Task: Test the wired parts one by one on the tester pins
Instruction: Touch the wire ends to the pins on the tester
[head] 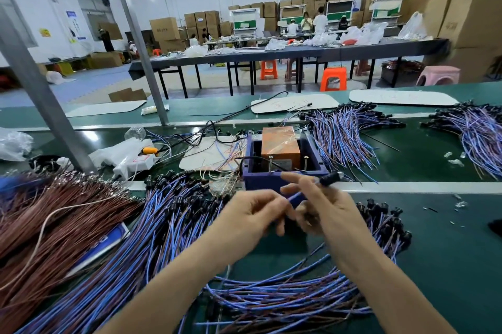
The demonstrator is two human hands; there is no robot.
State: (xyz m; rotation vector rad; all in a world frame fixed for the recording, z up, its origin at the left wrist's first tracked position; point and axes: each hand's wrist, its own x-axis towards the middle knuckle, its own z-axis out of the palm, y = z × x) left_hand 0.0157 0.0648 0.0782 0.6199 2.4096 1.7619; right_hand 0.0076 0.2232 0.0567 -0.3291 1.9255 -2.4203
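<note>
Item: one wired part [329, 179], centre frame, pinched in my right grip [323, 208] just in front of the tester box [260, 181]. My left grip [250, 214] pinches its blue wire. Pins [271, 164] not yet touched. Outstanding: the large heap [163, 230] at left, likely untested.

Right hand [320, 206] pinches a wired part [330, 179] near the tester box [260, 181]; left hand [252, 214] just beside.

Head-worn view, forward-down, close over bench [434, 265]
</note>
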